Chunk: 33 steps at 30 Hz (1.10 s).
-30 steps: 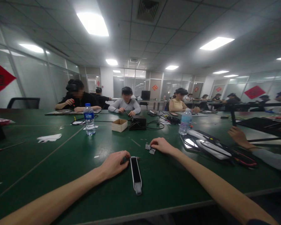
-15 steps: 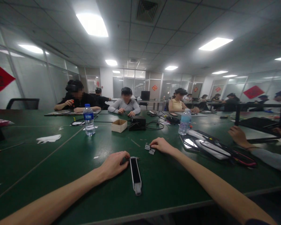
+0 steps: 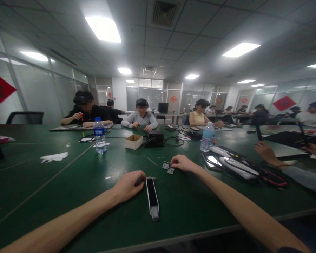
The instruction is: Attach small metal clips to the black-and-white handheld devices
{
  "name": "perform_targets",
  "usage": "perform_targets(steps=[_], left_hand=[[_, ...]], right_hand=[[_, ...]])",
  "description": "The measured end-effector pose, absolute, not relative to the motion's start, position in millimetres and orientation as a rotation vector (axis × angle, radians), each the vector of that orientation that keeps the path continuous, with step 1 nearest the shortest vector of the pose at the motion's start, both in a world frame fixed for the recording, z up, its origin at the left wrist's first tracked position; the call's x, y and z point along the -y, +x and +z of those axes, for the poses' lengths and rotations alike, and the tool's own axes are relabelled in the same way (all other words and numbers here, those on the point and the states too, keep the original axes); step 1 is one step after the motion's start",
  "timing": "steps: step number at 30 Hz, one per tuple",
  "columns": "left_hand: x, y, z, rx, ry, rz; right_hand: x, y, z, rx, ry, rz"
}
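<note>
My left hand [image 3: 130, 183] rests on the green table [image 3: 94, 211], its fingers curled in and their tips beside the upper left edge of a long narrow device [image 3: 152, 196]. The device has a black face, a white rim and a grey end towards me. Whatever those fingertips may hold is hidden. Further out to the right, my right hand [image 3: 183, 163] has thumb and fingers brought together next to small grey metal pieces [image 3: 168, 168]. A tiny dark thing shows at these fingertips, too small to name.
Beyond my hands stand two water bottles [image 3: 99, 136] [image 3: 208, 137], an open box [image 3: 134, 142] and a black device [image 3: 153, 139] with cables. A phone [image 3: 213, 160] and white tools with cords [image 3: 239, 167] lie right. A co-worker's hands [image 3: 265, 151] hold a black frame.
My right hand has shifted very slightly to the right. My left hand and the narrow device look unmoved. At right, the co-worker's black frame has tilted down.
</note>
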<state>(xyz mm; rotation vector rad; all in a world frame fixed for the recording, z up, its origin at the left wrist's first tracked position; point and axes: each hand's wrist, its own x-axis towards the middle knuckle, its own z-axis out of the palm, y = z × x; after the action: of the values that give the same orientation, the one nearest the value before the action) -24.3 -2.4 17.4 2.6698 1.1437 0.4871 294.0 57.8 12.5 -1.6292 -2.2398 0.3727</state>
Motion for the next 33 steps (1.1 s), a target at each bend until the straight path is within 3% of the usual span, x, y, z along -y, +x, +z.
perform_targets(steps=[17, 25, 33], left_hand=[[-1.4, -25.7, 10.5, -1.117, 2.689, 0.529], [1.6, -26.7, 13.9, -1.127, 2.683, 0.544], [9.7, -21.8, 16.4, -1.111, 2.703, 0.823]], right_hand=[[-55.4, 289.1, 15.6, 2.197, -1.759, 0.449], [-43.6, 277.7, 27.0, 2.159, -1.720, 0.184], [-11.7, 234.3, 32.3, 2.199, -1.121, 0.138]])
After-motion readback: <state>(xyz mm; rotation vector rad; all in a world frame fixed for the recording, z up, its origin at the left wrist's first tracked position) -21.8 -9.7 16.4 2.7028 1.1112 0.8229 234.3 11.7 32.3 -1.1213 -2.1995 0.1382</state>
